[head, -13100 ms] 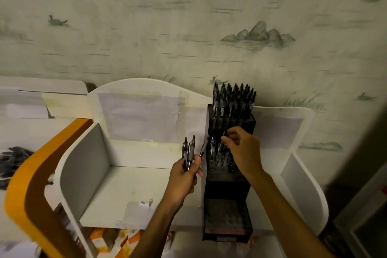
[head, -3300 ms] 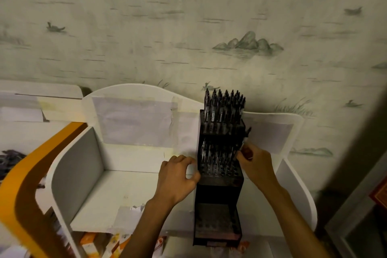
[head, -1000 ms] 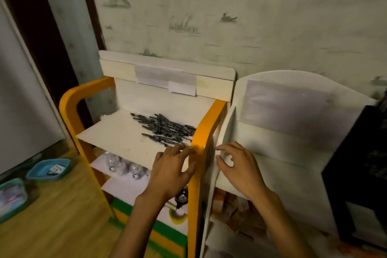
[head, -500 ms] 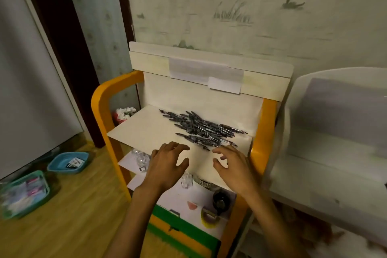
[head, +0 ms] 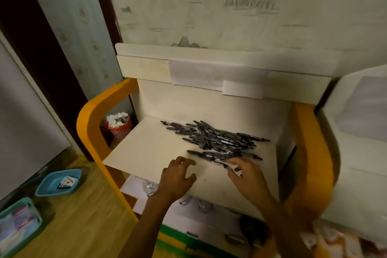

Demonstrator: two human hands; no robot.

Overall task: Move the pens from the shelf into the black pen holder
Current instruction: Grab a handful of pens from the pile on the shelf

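**Both hands close in on the pen pile**

On the floor at far left sits a blue tray (head: pixel 58 183), and a red basket (head: pixel 117 126) stands behind the orange-framed shelf (head: pixel 146 153). Half a second ago both hands hovered short of the heap; the view has since drawn nearer. The left hand (head: pixel 178 178) is over the bare board, fingers curled and spread, touching nothing. The pens (head: pixel 215 139) lie in a loose dark heap toward the shelf's right rear. The right hand (head: pixel 247 176) has reached the nearest pens, fingertips pinching at one. The black pen holder is out of view.
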